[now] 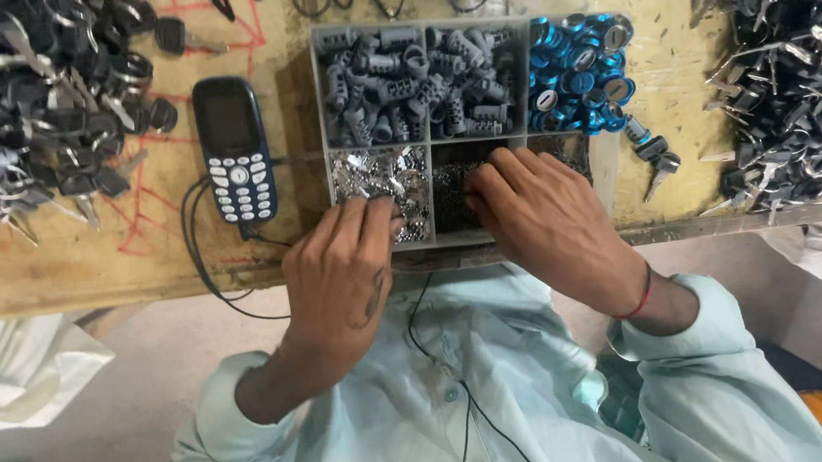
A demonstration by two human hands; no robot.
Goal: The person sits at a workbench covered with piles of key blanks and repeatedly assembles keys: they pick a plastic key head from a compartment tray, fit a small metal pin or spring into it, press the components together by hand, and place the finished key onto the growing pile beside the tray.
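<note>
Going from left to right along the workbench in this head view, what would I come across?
Heap of black keys → blue keypad phone → left hand over the tray's silver bits → grey divided tray → right hand → blue rings → loose key → dark pile of key parts.

Single head-worn view, looking straight down from above the person's chest at the near edge of the worn yellow wooden workbench (53,265). Close range: grey plastic compartment tray (427,139) centred, lap and floor filling the lower frame.
</note>
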